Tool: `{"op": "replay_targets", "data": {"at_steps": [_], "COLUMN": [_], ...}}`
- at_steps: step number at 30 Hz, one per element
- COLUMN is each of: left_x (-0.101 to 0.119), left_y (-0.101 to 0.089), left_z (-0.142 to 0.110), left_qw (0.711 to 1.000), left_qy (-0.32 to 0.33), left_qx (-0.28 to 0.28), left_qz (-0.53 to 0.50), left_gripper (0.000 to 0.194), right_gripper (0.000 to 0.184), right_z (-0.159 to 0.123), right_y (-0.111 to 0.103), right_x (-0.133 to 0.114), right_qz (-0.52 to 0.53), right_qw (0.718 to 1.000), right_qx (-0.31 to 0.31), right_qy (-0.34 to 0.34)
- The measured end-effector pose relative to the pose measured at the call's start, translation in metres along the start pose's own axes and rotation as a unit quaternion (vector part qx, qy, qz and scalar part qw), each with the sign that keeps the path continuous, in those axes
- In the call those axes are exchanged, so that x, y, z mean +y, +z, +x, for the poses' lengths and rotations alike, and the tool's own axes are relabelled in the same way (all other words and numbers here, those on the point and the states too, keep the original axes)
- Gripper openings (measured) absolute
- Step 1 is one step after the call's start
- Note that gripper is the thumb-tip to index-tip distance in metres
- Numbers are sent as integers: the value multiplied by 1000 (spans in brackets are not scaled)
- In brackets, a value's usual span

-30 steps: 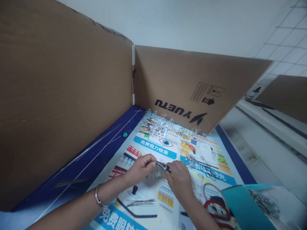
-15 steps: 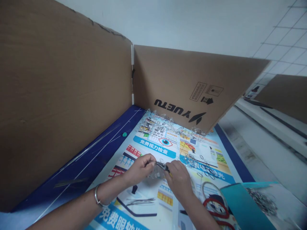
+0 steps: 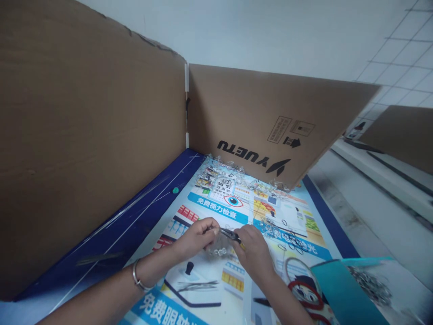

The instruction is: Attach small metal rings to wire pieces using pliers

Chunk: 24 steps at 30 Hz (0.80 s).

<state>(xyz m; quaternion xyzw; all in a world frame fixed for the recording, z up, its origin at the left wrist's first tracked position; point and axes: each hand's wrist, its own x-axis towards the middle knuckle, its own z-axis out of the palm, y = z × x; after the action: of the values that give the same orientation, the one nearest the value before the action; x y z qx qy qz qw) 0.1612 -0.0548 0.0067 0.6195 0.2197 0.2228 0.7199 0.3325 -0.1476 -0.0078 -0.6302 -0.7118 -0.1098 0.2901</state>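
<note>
My left hand (image 3: 202, 234) is closed in a pinch on a clear beaded piece (image 3: 219, 251), which dangles below the fingertips. Whether a wire end is also between the fingers is too small to tell. In my right hand (image 3: 253, 247) is a pair of pliers (image 3: 231, 234) with dark jaws and a bit of yellow on the handle. The jaw tips point left and meet the beaded piece right beside my left fingertips. Under both hands lies a printed poster sheet (image 3: 203, 266).
Cardboard panels (image 3: 101, 135) wall off the left and back. Clear beaded pieces (image 3: 209, 175) lie along the back, with metal rings (image 3: 294, 243) at right. Cut wires (image 3: 198, 285) lie in front. Red-handled scissors (image 3: 306, 295) and a teal box (image 3: 348, 289) holding metal bits stand front right.
Both hands stay almost in place. The beaded piece hangs slightly lower and has swung a little, and the pliers have turned slightly in my right hand.
</note>
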Motion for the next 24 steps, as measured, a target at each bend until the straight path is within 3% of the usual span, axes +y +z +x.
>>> {"op": "replay_targets", "data": {"at_steps": [8,24], "left_x": [-2,-7], "left_y": [-5,-8], "left_z": [2,3], "left_qw": [996,994], "left_qy": [-29,-36], "left_qx": [-50,-61], "left_qz": [-72,-81], "left_gripper": [15,12], "right_gripper": [7,12], "right_z": [0,-2], "right_y": [-2,-1], "right_x": [1,-2], "right_qz": [21,-3], "right_qw": [1000,999], "right_qx": [-16,-34], "right_qy": [-10,-17]}}
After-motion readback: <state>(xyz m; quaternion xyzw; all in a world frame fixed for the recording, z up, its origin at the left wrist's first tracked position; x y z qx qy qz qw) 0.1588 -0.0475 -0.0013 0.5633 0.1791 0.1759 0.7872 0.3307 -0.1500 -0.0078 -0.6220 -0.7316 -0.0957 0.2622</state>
